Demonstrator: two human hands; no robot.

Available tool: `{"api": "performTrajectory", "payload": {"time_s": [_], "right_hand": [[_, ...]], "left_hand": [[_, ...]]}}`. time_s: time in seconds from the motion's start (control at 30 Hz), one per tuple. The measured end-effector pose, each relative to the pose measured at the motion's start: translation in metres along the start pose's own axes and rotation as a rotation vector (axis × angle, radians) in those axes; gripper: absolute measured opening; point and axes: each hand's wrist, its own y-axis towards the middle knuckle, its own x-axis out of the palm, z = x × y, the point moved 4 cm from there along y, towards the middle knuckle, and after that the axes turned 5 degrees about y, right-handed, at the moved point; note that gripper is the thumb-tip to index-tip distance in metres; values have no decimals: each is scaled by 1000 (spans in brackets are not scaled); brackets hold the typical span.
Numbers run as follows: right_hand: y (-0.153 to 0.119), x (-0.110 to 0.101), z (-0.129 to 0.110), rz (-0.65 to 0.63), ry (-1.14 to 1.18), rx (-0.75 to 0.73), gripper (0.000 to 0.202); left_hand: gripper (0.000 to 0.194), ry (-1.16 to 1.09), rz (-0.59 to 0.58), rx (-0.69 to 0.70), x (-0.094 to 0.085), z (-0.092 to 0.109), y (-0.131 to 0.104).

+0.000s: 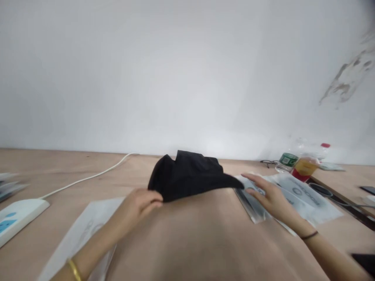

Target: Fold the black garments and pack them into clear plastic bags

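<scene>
A black piece of cloth (193, 175), perhaps a garment, is bunched up and partly lifted above the wooden table (193, 234). My left hand (146, 203) pinches its lower left corner, with the fingers closed. At the cloth's right tip is my right hand (268, 195), its fingers spread and the thumb apart. Whether it touches that tip I cannot tell. Under and beside my right hand lie printed translucent plastic bags (301, 195). Another such plastic bag (88, 226) lies partly beneath my left forearm.
A white power strip (20, 218) with a cable (96, 174) sits at the left. Back right stand a bottle with a green label (287, 160) and one with a red and yellow label (306, 168), beside eyeglasses (268, 162). A white wall (187, 78) rises behind the table.
</scene>
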Motion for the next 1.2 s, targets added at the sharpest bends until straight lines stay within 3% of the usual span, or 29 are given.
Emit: {"api": "performTrajectory", "payload": {"time_s": [0.07,0.1,0.17,0.27,0.37,0.43,0.53,0.6,0.7,0.8,0.87,0.93,1.07,1.2], "right_hand": [[-34,13,32,-135,-291,127,48],[-51,21,42,-219,-399,188,49],[-79,35,40,-323,-518,222,49],[-104,56,-10,-486,-490,162,53],[-104,78,-73,-623,-334,24,46],[-92,91,-97,-625,-291,-87,46],[-76,112,-101,-658,-180,-125,47],[-72,123,-94,-696,-68,-42,44],[-69,126,-91,-602,116,95,38],[-60,124,-107,-492,368,206,19],[-51,126,-124,-483,510,220,14],[-42,129,-141,-484,567,214,10],[-39,129,-144,-470,480,205,8],[-63,113,-107,-535,395,277,11]], "left_hand": [[17,78,-186,10,28,-12,-32],[19,113,-214,0,37,-16,-45],[20,155,-187,-33,43,-18,-60],[21,151,-165,-19,42,-1,-67],[20,94,-181,12,45,24,-63],[19,39,-199,-6,51,37,-62],[17,-91,-232,-108,64,50,-64],[17,-229,-228,-271,71,52,-67],[19,-495,-258,-506,81,57,-69],[16,-717,-248,-585,86,67,-63],[15,-890,-202,-610,90,75,-58],[30,-1031,-153,-639,93,79,-55],[45,-958,-63,-707,84,63,-60],[45,-847,43,-807,54,24,-74]]}}
